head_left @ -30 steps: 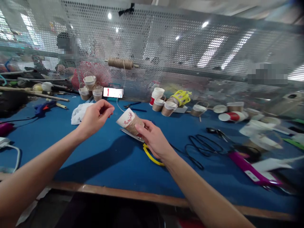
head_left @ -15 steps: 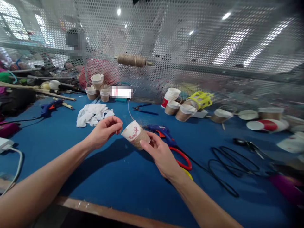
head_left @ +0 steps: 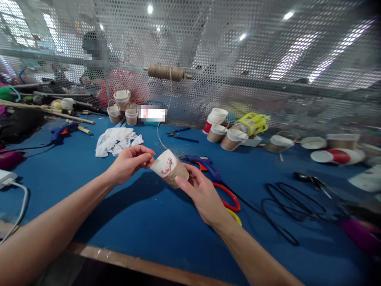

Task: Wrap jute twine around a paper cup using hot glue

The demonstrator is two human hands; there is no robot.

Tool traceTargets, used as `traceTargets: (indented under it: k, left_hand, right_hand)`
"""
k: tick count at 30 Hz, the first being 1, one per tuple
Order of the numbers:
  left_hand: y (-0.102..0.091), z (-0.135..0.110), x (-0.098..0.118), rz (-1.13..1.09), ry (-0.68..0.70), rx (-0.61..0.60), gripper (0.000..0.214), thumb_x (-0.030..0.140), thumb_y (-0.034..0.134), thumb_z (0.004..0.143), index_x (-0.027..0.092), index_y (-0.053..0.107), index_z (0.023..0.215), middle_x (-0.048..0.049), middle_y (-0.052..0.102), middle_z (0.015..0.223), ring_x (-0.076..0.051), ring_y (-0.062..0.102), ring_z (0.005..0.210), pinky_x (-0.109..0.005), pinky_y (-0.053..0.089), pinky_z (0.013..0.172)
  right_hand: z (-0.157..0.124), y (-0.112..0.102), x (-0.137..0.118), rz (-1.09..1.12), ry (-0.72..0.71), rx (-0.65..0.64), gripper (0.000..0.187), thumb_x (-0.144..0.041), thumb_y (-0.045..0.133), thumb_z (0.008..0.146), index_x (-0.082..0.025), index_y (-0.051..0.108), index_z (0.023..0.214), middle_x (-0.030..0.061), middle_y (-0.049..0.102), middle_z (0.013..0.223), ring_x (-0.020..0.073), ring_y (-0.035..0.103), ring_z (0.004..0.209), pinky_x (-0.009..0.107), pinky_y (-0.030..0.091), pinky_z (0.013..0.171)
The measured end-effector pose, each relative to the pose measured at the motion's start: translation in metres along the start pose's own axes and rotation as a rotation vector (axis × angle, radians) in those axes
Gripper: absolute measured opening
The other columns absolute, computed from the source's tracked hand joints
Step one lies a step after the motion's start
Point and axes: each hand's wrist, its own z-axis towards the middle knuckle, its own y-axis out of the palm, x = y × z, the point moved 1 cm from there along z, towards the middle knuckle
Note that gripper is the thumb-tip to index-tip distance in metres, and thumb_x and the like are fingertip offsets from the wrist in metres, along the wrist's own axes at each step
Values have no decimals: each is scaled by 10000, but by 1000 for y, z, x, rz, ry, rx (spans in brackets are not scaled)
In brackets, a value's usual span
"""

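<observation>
My right hand (head_left: pixel 201 192) grips a small paper cup (head_left: pixel 168 167) lying on its side above the blue table (head_left: pixel 133 222); the cup is white with a red print, and its lower part is wrapped in brown twine. My left hand (head_left: pixel 129 161) is closed in a pinch at the cup's rim, on the thin twine strand (head_left: pixel 160 139). That strand rises to a twine spool (head_left: pixel 166 72) mounted on the perforated metal screen (head_left: pixel 238 71).
A blue glue gun (head_left: pixel 204 163) and red and yellow scissors (head_left: pixel 229 198) lie just right of my hands. White cloth (head_left: pixel 116 140), pliers (head_left: pixel 180 136), several wrapped cups (head_left: pixel 229 139), black cables (head_left: pixel 285 210) lie around. A person sits behind the screen at far left.
My left hand has moved in to the cup's rim, closing the gap seen earlier. The view has shifted left since one second ago, and the cup sits slightly lower.
</observation>
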Motion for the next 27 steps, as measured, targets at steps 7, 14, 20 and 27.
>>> traceTargets:
  k: [7, 14, 20, 27]
  left_hand:
    - [-2, 2, 3, 61, 44, 18, 128, 166, 583, 733, 138, 505, 635, 37, 511, 524, -60, 431, 483, -200, 322, 493]
    - [-4, 3, 1, 122, 83, 15, 284, 253, 497, 825, 136, 502, 566, 24, 497, 530, -70, 419, 510, -204, 325, 521]
    - [2, -2, -2, 129, -15, 50, 37, 141, 582, 720, 137, 593, 755, 19, 568, 642, -78, 485, 569, -211, 369, 570]
    - [4, -5, -2, 237, 22, 15, 181, 265, 583, 756, 126, 580, 640, 24, 523, 569, -81, 440, 530, -216, 347, 543]
  right_hand:
    - [0, 2, -5, -59, -15, 17, 423, -379, 663, 697, -223, 492, 1052, 76, 612, 1075, 222, 583, 990, 412, 452, 887]
    - [-2, 4, 1, -302, -192, 40, 478, -356, 640, 728, -216, 437, 1138, 103, 511, 1169, 228, 541, 1029, 411, 443, 903]
    - [-6, 5, 2, -518, -338, 52, 452, -328, 641, 727, -242, 444, 1124, 89, 469, 1142, 243, 486, 1064, 432, 435, 898]
    - [-6, 6, -1, -241, -106, -2, 435, -356, 638, 733, -206, 464, 1102, 92, 548, 1114, 213, 549, 989, 391, 445, 870]
